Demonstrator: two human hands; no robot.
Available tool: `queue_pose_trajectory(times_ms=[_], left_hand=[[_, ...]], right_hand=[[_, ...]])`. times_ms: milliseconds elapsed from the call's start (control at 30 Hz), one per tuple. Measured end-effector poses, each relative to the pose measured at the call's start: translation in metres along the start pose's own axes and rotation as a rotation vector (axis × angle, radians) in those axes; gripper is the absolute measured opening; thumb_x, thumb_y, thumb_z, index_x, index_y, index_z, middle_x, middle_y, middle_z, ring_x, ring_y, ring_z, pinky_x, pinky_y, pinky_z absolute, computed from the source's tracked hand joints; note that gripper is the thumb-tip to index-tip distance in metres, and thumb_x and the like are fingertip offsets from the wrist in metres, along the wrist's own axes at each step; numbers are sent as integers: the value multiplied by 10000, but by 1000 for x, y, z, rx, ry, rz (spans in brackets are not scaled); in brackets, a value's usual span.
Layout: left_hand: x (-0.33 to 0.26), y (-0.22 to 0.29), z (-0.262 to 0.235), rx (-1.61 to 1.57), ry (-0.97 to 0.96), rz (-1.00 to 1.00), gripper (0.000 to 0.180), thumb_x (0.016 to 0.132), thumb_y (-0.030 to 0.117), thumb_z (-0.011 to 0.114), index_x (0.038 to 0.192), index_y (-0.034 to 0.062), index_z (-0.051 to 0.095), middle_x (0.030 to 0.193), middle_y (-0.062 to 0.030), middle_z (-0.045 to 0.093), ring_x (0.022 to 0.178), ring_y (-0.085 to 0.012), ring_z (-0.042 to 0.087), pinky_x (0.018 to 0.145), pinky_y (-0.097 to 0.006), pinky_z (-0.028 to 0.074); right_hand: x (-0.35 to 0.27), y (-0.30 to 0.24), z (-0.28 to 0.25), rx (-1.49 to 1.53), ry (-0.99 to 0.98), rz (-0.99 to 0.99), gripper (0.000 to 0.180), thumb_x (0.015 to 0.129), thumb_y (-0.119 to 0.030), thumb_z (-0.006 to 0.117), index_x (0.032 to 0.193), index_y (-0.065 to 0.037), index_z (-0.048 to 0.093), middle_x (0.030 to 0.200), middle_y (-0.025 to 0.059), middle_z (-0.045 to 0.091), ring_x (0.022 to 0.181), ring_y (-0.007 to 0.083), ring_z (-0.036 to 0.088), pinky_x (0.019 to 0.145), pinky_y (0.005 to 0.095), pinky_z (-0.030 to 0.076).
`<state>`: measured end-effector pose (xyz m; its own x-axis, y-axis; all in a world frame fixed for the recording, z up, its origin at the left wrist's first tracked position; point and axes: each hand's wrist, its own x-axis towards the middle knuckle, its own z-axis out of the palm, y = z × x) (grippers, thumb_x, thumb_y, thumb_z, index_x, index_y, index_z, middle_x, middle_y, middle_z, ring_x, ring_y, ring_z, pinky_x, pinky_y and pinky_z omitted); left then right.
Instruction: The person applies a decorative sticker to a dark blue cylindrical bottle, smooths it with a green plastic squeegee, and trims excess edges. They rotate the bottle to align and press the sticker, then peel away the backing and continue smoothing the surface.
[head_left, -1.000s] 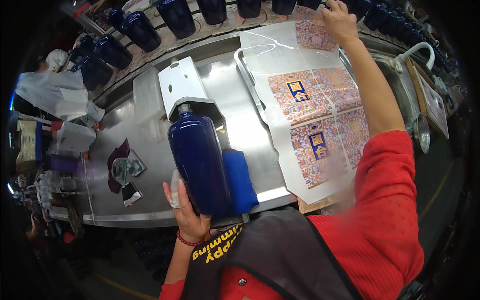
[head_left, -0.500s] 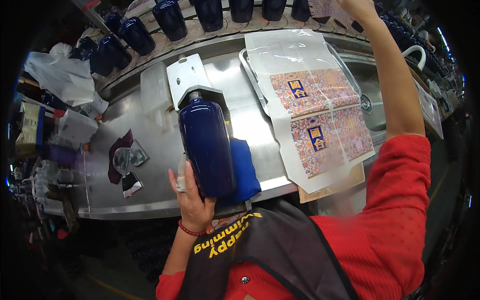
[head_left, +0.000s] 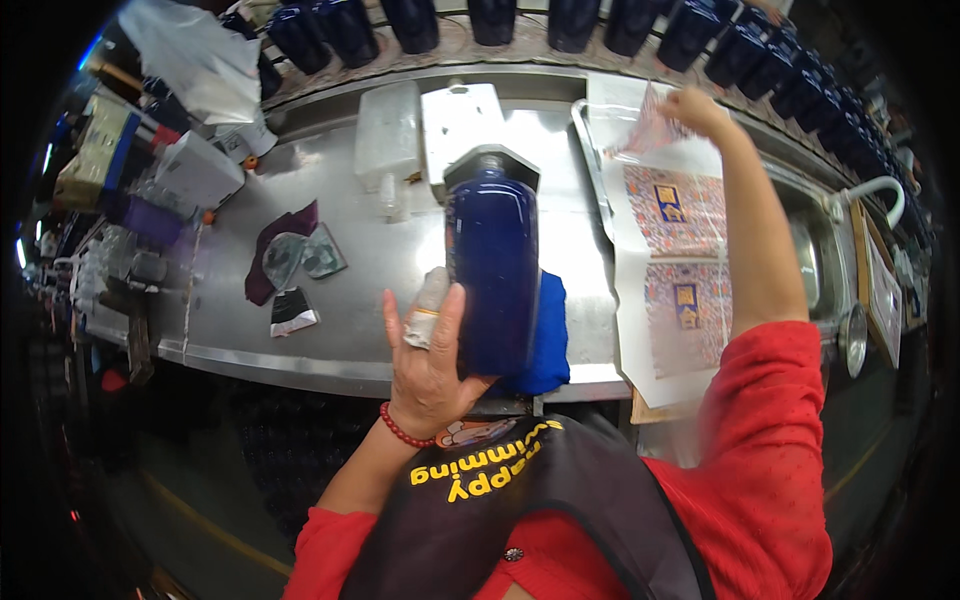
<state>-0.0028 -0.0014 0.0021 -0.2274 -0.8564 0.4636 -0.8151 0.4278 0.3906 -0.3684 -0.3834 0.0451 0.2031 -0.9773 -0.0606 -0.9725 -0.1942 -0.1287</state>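
A dark blue glossy bottle (head_left: 492, 270) lies with its neck away from me, resting in a dark angular holder (head_left: 520, 170). Against its lower left side is my left hand (head_left: 430, 350), gripping the bottle near its base; one finger is wrapped in white tape. My right hand (head_left: 695, 112) pinches a thin, see-through patterned film (head_left: 648, 130), slightly blurred. It hangs over the far end of a white backing sheet (head_left: 632, 345), which bears two patterned printed panels (head_left: 668, 205). Under the bottle's right side sits a bright blue cloth (head_left: 550, 335).
Several blue bottles (head_left: 493, 20) stand along the far shelf. A clear plastic box (head_left: 388, 130) and a white block (head_left: 462, 110) lie beyond the holder. Dark and grey scraps (head_left: 290, 250) are on the steel table's left. A sink with a white tap (head_left: 880, 195) is at right.
My right hand has come down and nearer from the far bottle row, carrying the film over the backing sheet. My view has swung left; my left hand stays on the bottle.
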Motion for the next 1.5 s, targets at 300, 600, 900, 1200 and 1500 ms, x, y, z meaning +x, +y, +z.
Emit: queue_pose_trajectory(times_ms=[300, 600, 900, 1200, 1500], left_hand=[[-9, -9, 10, -148, 15, -15, 956, 947, 524, 666, 1557, -82, 249, 1491, -230, 525, 1409, -400, 492, 1192, -716, 41], [-12, -14, 13, -184, 7, -42, 972, 950, 566, 638, 1576, -44, 211, 1534, -242, 468, 1439, -401, 448, 1192, -701, 49], [-11, -21, 14, -227, -18, -33, 990, 951, 590, 620, 1578, -51, 202, 1595, -266, 355, 1494, -442, 315, 1212, -653, 71], [67, 49, -61, 82, 367, 145, 786, 786, 307, 827, 1376, -30, 432, 1297, -203, 528, 1273, -430, 410, 1213, -590, 201], [85, 52, -114, -603, 123, -5, 104, 963, 42, 598, 989, -26, 673, 890, -17, 646, 826, -58, 568, 704, -207, 448]], right_hand=[[-47, -1, 30, -209, 289, -57, 198, 900, -239, 708, 975, -60, 750, 1195, 123, 613, 1199, 350, 561, 908, 488, 553], [-149, -114, -110, -26, 300, -553, 179, 908, -158, 738, 884, 9, 678, 1039, 119, 588, 1029, 304, 557, 922, 408, 474], [-230, -193, -168, 123, 153, -1051, 220, 967, -134, 685, 837, -14, 555, 1020, 95, 557, 843, 218, 555, 737, 350, 467], [-269, -239, -140, 69, 158, -942, 175, 908, -137, 693, 810, -1, 641, 932, 158, 603, 864, 325, 634, 749, 422, 516], [-285, -224, -156, 127, 124, -979, 178, 913, -140, 697, 824, 0, 631, 923, 157, 595, 834, 318, 615, 723, 427, 502]])
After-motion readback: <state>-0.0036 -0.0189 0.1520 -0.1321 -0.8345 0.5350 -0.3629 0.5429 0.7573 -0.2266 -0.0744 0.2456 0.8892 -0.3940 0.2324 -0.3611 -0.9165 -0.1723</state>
